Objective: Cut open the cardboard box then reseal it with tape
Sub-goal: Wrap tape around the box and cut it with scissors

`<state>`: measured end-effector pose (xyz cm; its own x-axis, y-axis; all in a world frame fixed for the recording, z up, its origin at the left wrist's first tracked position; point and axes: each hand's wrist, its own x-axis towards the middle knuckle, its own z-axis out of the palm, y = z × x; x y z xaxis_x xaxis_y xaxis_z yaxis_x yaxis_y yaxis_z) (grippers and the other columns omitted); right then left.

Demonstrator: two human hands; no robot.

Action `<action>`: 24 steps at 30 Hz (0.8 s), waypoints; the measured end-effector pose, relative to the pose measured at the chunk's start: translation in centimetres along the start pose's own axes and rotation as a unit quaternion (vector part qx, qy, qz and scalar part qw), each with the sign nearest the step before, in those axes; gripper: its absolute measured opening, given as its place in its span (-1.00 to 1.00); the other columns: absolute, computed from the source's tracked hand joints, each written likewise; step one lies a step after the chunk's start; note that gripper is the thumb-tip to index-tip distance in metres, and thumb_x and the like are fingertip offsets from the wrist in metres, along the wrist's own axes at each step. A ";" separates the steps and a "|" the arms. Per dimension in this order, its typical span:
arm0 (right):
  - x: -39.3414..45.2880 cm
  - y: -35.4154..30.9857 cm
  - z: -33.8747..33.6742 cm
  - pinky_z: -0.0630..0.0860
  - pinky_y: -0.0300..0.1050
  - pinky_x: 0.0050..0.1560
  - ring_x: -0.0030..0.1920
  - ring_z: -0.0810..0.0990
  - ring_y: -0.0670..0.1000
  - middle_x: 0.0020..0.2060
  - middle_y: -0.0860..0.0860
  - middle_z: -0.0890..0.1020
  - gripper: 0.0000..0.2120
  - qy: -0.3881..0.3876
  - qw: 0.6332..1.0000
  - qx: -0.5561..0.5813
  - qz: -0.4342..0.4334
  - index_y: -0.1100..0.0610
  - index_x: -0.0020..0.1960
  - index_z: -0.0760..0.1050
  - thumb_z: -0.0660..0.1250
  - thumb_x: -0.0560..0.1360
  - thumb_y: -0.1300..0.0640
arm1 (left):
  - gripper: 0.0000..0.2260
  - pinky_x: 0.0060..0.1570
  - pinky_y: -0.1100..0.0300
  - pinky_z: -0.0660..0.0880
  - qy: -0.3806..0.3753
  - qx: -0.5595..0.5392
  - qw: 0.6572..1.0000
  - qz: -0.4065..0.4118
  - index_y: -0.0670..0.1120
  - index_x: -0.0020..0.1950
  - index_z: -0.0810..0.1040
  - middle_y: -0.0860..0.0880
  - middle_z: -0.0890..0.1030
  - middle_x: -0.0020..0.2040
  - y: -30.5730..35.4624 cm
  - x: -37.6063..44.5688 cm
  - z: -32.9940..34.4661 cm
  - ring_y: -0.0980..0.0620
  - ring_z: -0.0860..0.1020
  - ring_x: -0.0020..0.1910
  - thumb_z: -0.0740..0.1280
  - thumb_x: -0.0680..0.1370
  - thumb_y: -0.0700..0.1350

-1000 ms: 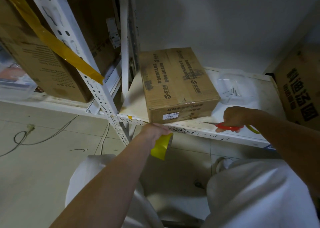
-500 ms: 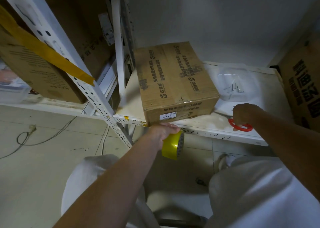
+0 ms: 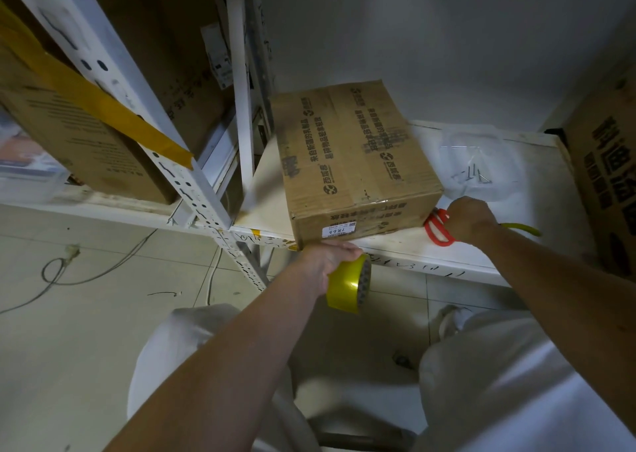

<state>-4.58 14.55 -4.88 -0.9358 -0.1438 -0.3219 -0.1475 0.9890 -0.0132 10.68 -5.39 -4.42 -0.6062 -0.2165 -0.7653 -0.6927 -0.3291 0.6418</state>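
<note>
A closed brown cardboard box (image 3: 354,155) with printed text and a small white label sits on a white shelf (image 3: 413,248), its near corner over the shelf's front edge. My left hand (image 3: 327,255) holds a roll of yellow tape (image 3: 349,288) just below that front corner, fingers touching the box's bottom edge. My right hand (image 3: 469,219) grips red-handled scissors (image 3: 437,228) on the shelf beside the box's right front corner. A yellow-green piece sticks out behind the wrist.
A clear plastic bag with several screws (image 3: 476,173) lies behind my right hand. A large printed carton (image 3: 609,176) stands at the right. White perforated uprights (image 3: 186,183) and more cartons (image 3: 86,135) crossed by yellow tape fill the left. Cables (image 3: 69,269) lie on the tiled floor.
My right hand with the scissors has slid left along the shelf to the box's right front corner. My left hand and the tape roll have risen to the box's bottom edge.
</note>
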 end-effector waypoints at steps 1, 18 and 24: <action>0.1 0.1 -0.2 0.44 -0.12 -0.01 0.08 0.56 0.15 -0.01 0.17 0.59 -0.75 0.016 1.000 0.019 0.006 0.30 0.12 0.53 0.20 0.58 0.16 | -0.87 0.23 -0.21 0.44 0.000 -0.001 1.000 0.001 -0.10 -0.23 0.60 -0.11 0.60 -0.04 0.0 -0.1 -0.1 -0.21 0.54 0.15 0.48 0.42 -0.29; -5.8 -12.2 -3.5 0.34 0.12 0.32 0.38 0.31 0.12 0.42 0.07 0.34 -0.31 0.166 0.901 -0.081 -0.393 0.09 0.47 0.23 -0.02 0.51 -0.34 | -0.90 0.30 -0.18 0.41 0.012 -0.020 0.999 0.041 -0.10 -0.16 0.66 -0.17 0.66 0.08 -0.3 -1.1 -3.5 -0.19 0.58 0.15 0.51 0.39 -0.25; -5.5 -14.3 -1.9 0.34 0.13 0.30 0.42 0.27 0.17 0.44 0.13 0.30 -0.28 0.210 0.895 -0.142 -0.366 0.11 0.47 0.20 0.05 0.50 -0.35 | -0.91 0.32 -0.20 0.38 0.020 -0.020 0.999 0.038 -0.08 -0.26 0.68 -0.21 0.63 0.15 -0.9 -0.8 -4.7 -0.22 0.55 0.21 0.52 0.39 -0.24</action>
<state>2.12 1.12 -1.13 -0.5847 -0.8089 0.0607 -0.7897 0.5848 0.1856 13.59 -9.20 -4.64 -0.6396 -0.2780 -0.7167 -0.6291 -0.3466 0.6958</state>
